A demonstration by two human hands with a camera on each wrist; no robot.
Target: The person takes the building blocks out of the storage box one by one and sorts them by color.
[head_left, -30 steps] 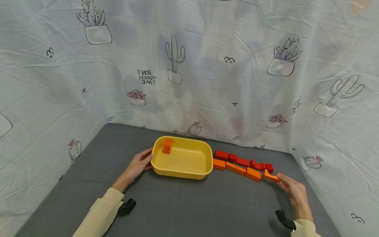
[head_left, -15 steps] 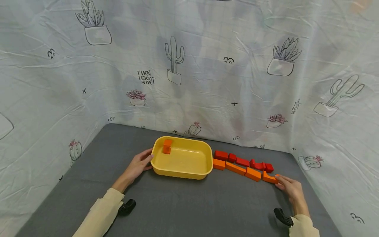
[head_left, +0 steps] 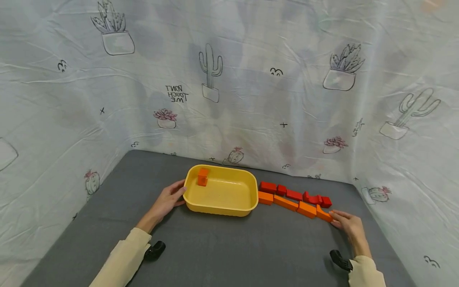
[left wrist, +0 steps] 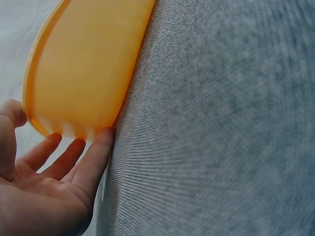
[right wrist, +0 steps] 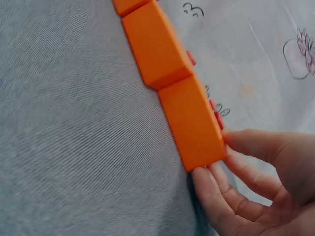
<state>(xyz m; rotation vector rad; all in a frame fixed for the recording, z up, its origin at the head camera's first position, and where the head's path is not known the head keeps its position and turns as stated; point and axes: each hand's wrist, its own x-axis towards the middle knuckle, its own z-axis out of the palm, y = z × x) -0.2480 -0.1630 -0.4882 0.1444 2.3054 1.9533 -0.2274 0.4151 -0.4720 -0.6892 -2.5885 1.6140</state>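
In the head view, my right hand (head_left: 349, 227) pinches the outer end of an orange arch-cut block (head_left: 324, 214) at the right end of an orange row. The right wrist view shows the thumb on its upper edge and fingertips at its end; the block abuts an orange neighbour (right wrist: 157, 46). My left hand (head_left: 165, 202) holds the left end of a yellow plastic tray (head_left: 218, 208), its thumb at the rim and its fingertips on the outer wall (left wrist: 83, 73). Inside the tray, at the back left, is an orange block piece (head_left: 203, 176).
Orange blocks (head_left: 285, 203) run rightward from the tray's right side. Behind them lies a second row of red blocks (head_left: 294, 195). All rest on a dark grey cloth surface (head_left: 236, 251), enclosed by a pale cactus-print curtain (head_left: 247, 99). Black wrist devices (head_left: 155, 251) sit at both cuffs.
My right hand has moved left with the arch-cut block, closing the gap to the neighbouring orange block, so they now touch. My left hand and the tray have stayed in place.
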